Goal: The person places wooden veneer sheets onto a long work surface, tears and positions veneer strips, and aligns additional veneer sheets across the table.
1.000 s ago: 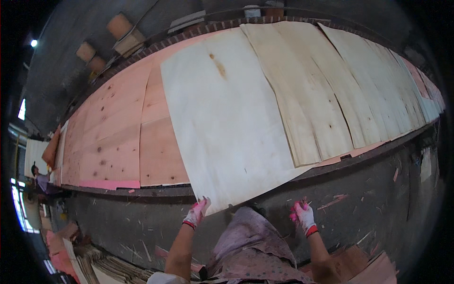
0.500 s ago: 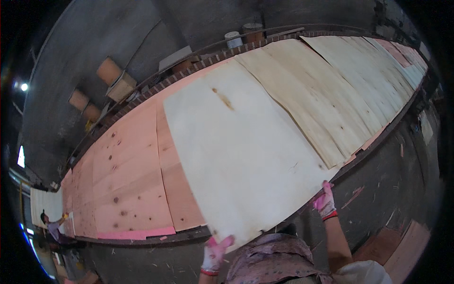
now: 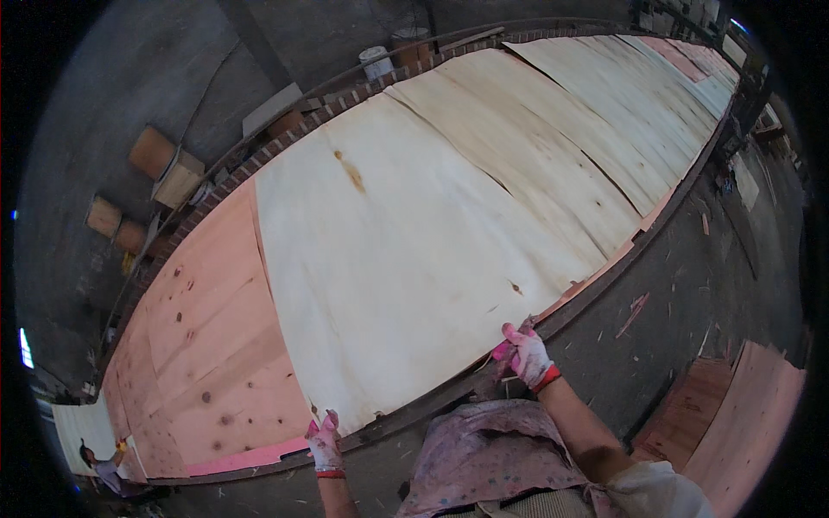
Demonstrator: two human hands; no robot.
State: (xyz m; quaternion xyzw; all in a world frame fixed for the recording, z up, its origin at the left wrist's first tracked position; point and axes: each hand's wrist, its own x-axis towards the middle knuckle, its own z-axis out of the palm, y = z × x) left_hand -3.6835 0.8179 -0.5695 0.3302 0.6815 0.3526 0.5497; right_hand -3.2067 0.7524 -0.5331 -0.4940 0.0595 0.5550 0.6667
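Note:
A large pale wood veneer sheet (image 3: 380, 259) lies almost flat on the long bench in front of me, over pink-orange sheets. It has a brown knot mark near its far edge. My left hand (image 3: 325, 445), in a white glove with pink stains and a red cuff, pinches its near left corner. Farther right, my right hand (image 3: 525, 356), gloved the same way, grips the near edge; its fingertips are partly hidden. Tan veneer sheets (image 3: 518, 138) lie to the right of the pale sheet, and pink-orange sheets (image 3: 207, 345) show to its left.
A row of bricks (image 3: 328, 110) runs along the bench's far side. Boxes (image 3: 179, 177) and a white bucket (image 3: 375, 63) stand beyond it. Reddish boards (image 3: 747, 432) lie at lower right, with wood scraps on the floor (image 3: 639, 371). Another person (image 3: 108, 466) stands at the far left end.
The pale sheet has settled flatter, its right side now meeting the tan sheets. Both my hands have moved left with its near edge, the left one lower in view. My view has shifted right.

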